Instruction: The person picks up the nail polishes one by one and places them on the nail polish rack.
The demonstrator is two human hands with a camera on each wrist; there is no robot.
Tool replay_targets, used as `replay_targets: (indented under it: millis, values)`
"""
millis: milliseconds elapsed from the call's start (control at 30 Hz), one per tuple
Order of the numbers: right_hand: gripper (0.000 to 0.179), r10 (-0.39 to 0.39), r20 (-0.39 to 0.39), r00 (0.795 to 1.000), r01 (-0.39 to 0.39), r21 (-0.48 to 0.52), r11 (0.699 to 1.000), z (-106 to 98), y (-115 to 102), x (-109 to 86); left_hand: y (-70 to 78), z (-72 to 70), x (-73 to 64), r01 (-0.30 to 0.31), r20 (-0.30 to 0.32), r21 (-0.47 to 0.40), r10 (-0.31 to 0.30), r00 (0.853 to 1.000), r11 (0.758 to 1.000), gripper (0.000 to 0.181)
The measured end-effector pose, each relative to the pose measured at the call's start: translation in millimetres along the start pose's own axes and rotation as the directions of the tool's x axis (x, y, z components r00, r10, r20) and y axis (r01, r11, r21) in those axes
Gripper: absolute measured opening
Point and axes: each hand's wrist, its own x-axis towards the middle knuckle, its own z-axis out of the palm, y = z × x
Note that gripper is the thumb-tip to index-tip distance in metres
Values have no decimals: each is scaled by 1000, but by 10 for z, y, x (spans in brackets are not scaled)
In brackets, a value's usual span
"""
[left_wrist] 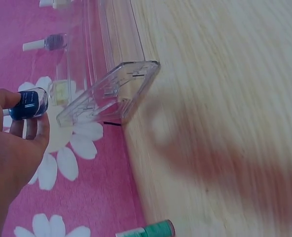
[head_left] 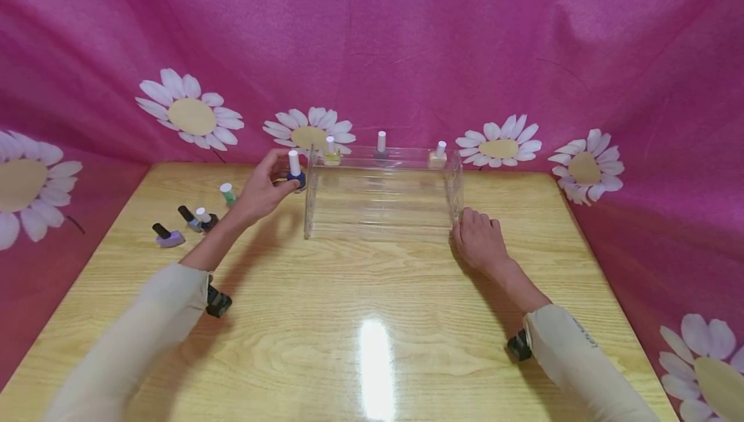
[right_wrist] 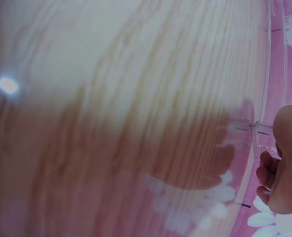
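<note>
My left hand [head_left: 263, 190] pinches a dark blue nail polish bottle [head_left: 296, 179] with a white cap between thumb and fingers. In the left wrist view the bottle [left_wrist: 31, 103] is off the table, beside the end panel of a clear acrylic rack [left_wrist: 111, 91]. The rack has stepped shelves, and along its top stand a yellowish bottle [head_left: 332, 156], a grey one [head_left: 381, 149] and a cream one [head_left: 438, 158], all white-capped. At the rack's front right corner, my right hand [head_left: 481, 241] grips the side panel [head_left: 456, 196] with curled fingers.
Left of the rack are a green bottle [head_left: 228, 194], a light blue one [head_left: 190, 218], a dark one [head_left: 206, 220] and a lilac one [head_left: 169, 238] lying tilted. Pink daisy-printed cloth [head_left: 395, 53] hangs behind and beside the wooden table [head_left: 325, 318].
</note>
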Motion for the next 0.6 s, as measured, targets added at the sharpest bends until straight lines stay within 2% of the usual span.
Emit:
replay_targets:
  millis: [400,600]
  values:
    - [26,-9,-3,1000,9,-12,1000,21,13,-5,-116,247,263,-43,40,-69,46,998,997,43]
    - [27,-2,6,1000,2,-17,1000,21,17,-5,-156,324,350,-70,41,-52,72,997,996,42]
